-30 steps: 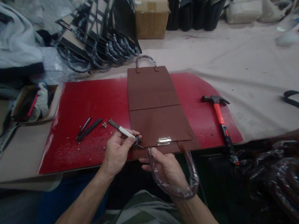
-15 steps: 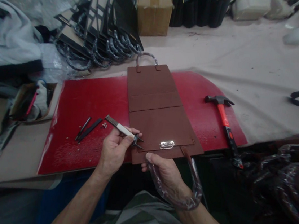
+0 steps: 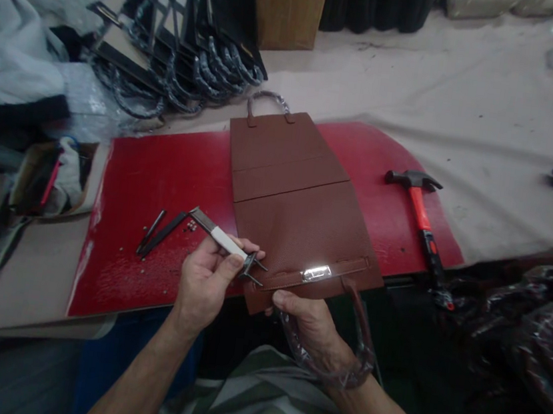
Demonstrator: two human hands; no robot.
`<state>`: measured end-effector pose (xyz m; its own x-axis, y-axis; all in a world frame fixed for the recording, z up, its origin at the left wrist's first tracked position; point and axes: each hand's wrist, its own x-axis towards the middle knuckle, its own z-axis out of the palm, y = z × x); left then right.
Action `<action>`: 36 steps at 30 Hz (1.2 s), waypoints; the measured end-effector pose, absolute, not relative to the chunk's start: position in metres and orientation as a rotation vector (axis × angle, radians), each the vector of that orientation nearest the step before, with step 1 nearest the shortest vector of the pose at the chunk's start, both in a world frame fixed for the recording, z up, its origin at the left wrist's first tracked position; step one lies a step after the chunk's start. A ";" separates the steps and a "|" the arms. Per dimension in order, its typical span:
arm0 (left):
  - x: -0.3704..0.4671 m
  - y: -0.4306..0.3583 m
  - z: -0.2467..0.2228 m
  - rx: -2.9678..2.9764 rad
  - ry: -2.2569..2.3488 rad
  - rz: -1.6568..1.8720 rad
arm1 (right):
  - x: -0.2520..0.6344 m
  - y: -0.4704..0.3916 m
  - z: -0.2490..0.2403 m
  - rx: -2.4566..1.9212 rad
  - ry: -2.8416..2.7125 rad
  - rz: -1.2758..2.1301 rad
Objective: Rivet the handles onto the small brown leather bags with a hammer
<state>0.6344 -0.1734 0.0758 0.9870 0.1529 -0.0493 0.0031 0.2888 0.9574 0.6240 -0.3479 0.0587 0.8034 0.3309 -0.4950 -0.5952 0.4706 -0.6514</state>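
My left hand (image 3: pixel 207 280) is closed round a metal caliper with a white part (image 3: pixel 222 239); its jaws lie over the lower left corner of a brown leather panel (image 3: pixel 285 215). My right hand (image 3: pixel 315 326) pinches the panel's near edge, thumb on top, fingers mostly hidden beneath. A plastic-wrapped handle (image 3: pixel 363 325) loops over my right wrist. Near that edge the panel bears a strap with a shiny metal plate (image 3: pixel 316 274). A second wrapped handle (image 3: pixel 270 95) stands at the far end.
Under the panel lies a red board (image 3: pixel 160 172). On it are a black rod (image 3: pixel 152 231), a dark flat tool (image 3: pixel 165 235) and small metal bits (image 3: pixel 190 225). A hammer (image 3: pixel 420 208) rests at right. Black bag parts (image 3: pixel 177 33) and a cardboard box (image 3: pixel 288 10) stand behind.
The near part of the panel has risen and tilted, with its strap and plate shifting slightly right. Both hands keep their holds. The whole view has shifted a little.
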 end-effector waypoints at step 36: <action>0.640 -0.178 0.077 1.244 0.170 0.127 | 0.633 -0.334 0.071 -0.780 0.264 0.422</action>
<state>0.6400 -0.1778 0.0771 0.9804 0.1881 -0.0593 -0.0034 0.3168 0.9485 0.6332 -0.3340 0.0709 0.8846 0.2684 -0.3815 -0.4603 0.6342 -0.6212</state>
